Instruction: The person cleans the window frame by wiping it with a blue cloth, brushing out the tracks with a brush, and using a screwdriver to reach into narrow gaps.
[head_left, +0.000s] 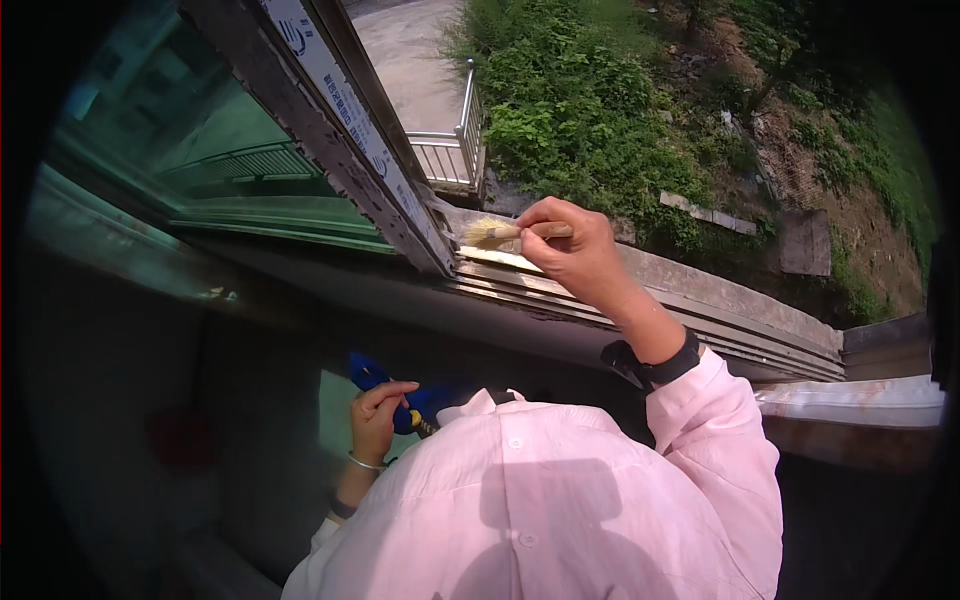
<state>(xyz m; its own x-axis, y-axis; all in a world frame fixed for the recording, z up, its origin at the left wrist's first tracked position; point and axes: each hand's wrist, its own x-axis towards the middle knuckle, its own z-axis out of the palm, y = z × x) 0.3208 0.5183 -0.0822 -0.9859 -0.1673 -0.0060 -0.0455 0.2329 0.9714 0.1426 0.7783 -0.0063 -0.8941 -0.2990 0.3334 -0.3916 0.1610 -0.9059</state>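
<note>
My right hand (574, 240) pinches the short wooden handle of a brush (491, 231) between thumb and fingers. The brush's pale, splayed bristles point left and reach the corner where the window's upright frame (360, 142) meets the metal sill track (540, 281). Lower down, in front of my body, my left hand (379, 412) has its fingers curled. A blue thing (366, 370) with a yellow part shows behind and beside that hand; whether my fingers hold it cannot be told.
Green-tinted window glass (255, 165) stands to the left of the upright, which carries printed protective film. Beyond the sill lies a concrete ledge (720, 281), with a metal railing (450, 150) and a planted slope (585, 112) outside. A blurred red object (180, 439) sits in the dark room at left.
</note>
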